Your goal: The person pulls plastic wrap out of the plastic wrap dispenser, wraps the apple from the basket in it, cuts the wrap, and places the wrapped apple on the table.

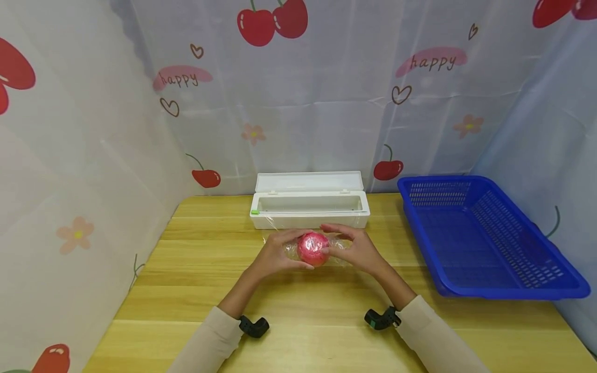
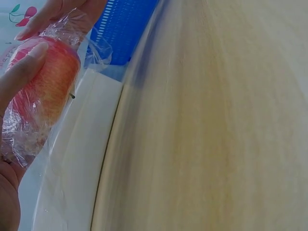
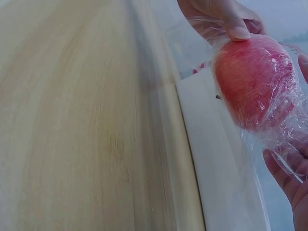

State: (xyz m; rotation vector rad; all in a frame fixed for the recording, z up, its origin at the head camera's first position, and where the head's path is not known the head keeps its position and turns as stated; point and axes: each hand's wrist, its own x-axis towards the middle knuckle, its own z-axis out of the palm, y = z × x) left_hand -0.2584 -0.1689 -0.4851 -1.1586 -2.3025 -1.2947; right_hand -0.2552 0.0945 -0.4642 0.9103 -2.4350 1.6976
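A red apple wrapped in clear cling film is held just above the wooden table, in front of the white cling-film dispenser box. My left hand grips the apple from the left and my right hand grips it from the right, fingers curled round it. In the left wrist view the apple shows under crinkled film with a finger across it. In the right wrist view the apple sits in film, a thumb pressing its top.
The dispenser box lid stands open at the back centre. A blue plastic basket lies on the right side of the table. Cherry-print curtains close in the back and both sides.
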